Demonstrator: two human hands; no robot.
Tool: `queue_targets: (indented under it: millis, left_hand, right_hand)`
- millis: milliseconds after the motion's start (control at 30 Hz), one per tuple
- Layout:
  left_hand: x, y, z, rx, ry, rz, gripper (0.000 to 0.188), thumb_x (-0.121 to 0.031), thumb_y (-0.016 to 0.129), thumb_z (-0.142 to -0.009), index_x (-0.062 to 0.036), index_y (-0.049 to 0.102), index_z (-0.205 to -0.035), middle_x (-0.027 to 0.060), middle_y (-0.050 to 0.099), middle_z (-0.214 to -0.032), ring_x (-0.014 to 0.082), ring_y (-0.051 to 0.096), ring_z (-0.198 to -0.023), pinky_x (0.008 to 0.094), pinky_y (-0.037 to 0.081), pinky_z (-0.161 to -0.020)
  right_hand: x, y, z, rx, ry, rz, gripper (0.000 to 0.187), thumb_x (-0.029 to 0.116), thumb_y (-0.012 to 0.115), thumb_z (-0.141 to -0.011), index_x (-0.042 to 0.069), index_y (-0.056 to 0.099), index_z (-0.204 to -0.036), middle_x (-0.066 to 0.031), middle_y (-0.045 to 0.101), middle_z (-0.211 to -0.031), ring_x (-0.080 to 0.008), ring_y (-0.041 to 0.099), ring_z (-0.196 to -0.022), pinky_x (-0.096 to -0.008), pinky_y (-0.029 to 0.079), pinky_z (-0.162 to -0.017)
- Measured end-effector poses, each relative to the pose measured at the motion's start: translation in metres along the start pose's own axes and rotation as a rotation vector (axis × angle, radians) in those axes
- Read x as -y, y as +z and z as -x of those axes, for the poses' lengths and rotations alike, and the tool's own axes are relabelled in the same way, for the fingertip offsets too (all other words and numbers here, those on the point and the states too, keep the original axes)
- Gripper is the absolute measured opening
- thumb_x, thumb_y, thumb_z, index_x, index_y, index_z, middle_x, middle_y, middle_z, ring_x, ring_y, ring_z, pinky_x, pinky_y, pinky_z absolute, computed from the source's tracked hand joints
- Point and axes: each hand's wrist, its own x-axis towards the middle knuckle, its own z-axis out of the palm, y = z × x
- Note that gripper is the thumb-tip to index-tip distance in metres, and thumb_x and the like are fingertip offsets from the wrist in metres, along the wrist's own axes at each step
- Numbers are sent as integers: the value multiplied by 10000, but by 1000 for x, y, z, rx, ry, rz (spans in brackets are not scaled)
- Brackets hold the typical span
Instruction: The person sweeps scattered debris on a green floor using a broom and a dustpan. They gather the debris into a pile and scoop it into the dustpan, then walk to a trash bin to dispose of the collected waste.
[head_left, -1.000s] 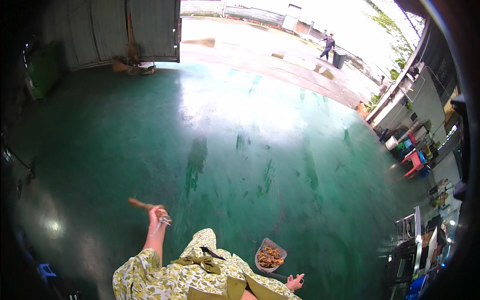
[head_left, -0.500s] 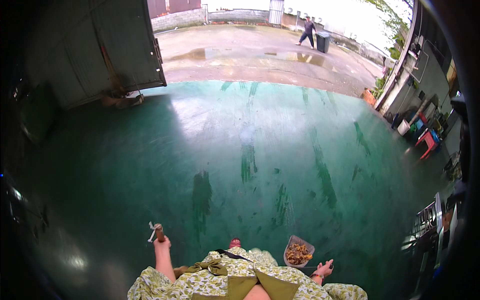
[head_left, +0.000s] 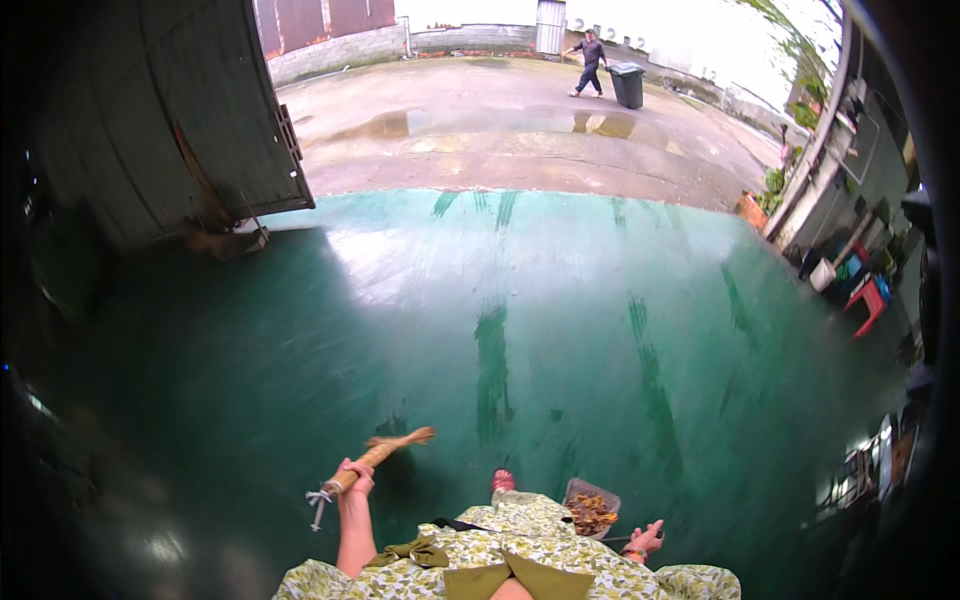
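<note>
My left hand [head_left: 354, 474] is wrapped round the handle of a short tan broom [head_left: 376, 454]. A white cord is tied at its near end, and its fibre tip, blurred, points to the right above the floor. My right hand [head_left: 645, 540] is closed round a thin dark handle at my right side. This handle seems to lead to a greyish dustpan [head_left: 607, 493] beside my leg. Brown and orange dry leaves [head_left: 590, 513] lie in the pan. My dress hides part of the pan and handle. One foot in a red sandal [head_left: 503, 480] shows between my hands.
Dark wet streaks mark the green floor [head_left: 560, 330]. A large metal door [head_left: 170, 120] stands at the left, with a broom against it. Outside, a person [head_left: 591, 62] pulls a dark wheeled bin [head_left: 627, 86] past puddles. A red stool [head_left: 868, 300] stands at the right.
My left hand has swung the broom from pointing down to slanting up and right. The view has moved forward, and the person outside has walked left with the bin.
</note>
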Motion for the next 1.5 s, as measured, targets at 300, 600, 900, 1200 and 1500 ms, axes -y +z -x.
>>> queue_targets:
  millis: [300,600,900,1200,1500]
  left_hand:
    - [2,132,-32,230,344,278,462,-132,596,-620,-51,275,-943,82,472,-636,197,522,-482,307,518,-424]
    - [39,304,-167,320,775,-108,169,-131,409,-786,-32,546,-783,83,577,-706,199,585,-622,313,515,-570]
    - [163,487,-280,360,254,166,141,-112,564,-644,-84,466,-546,12,451,-470,125,466,-410,269,464,-408]
    - [217,593,-390,248,17,374,945,-38,636,-566,-143,32,-1285,121,465,-635,211,488,-453,307,473,-355]
    - [213,668,-436,150,342,551,891,-82,592,-636,-236,-14,-1271,191,464,-762,247,507,-491,352,478,-380]
  right_hand:
    - [68,185,14,55,2,54,373,402,569,-760,41,512,-830,-66,552,-765,-165,494,-506,-268,390,-418]
    - [112,379,69,95,-49,-37,404,420,581,-748,52,505,-896,-66,562,-873,-169,514,-593,-267,422,-491]
    - [162,558,125,155,-81,-152,487,434,579,-749,13,500,-981,-85,529,-992,-165,515,-694,-240,432,-527]
    - [197,766,182,120,12,-109,474,417,615,-721,42,484,-980,-56,542,-971,-178,520,-665,-290,412,-548]
    - [247,948,261,317,19,-34,412,373,590,-762,46,481,-987,-76,516,-1025,-192,519,-713,-317,452,-633]
